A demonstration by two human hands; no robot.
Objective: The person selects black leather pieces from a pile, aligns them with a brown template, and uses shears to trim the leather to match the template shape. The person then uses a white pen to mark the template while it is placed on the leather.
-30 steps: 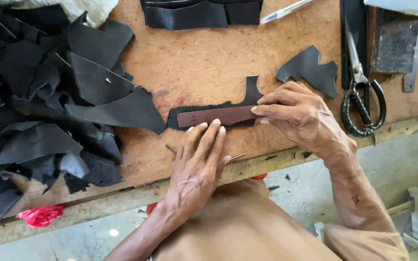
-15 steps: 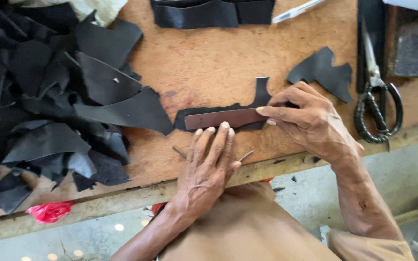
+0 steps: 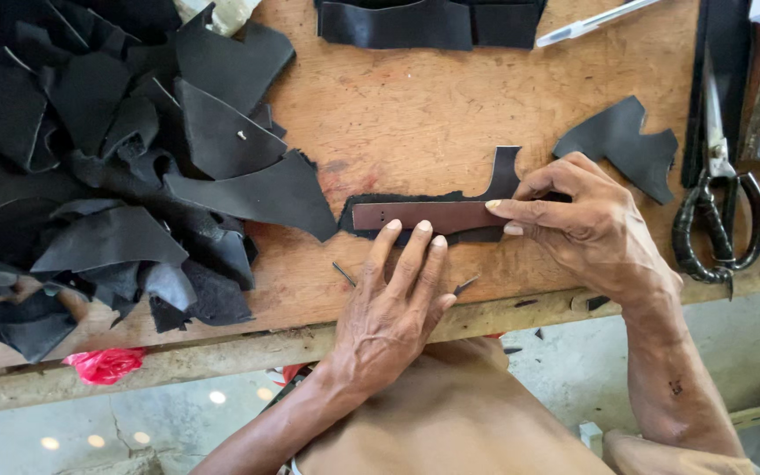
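1. Head view: the brown strip (image 3: 424,215) lies on a black leather piece (image 3: 485,198) at the board's (image 3: 415,105) centre.
2. Left hand (image 3: 393,303), at 6 o'clock, should press flat, fingers spread.
3. Right hand (image 3: 591,229), at 3 o'clock, pinches the strip's end; steady it.

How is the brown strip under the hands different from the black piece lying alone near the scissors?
The brown strip is long, narrow and straight-edged; the loose black piece is broad with a jagged, irregular outline. The strip is reddish brown, the piece black. The strip lies on another black cutout, with the left hand and right hand pressing on it; the loose piece lies untouched on the bare workbench. Both lie flat.
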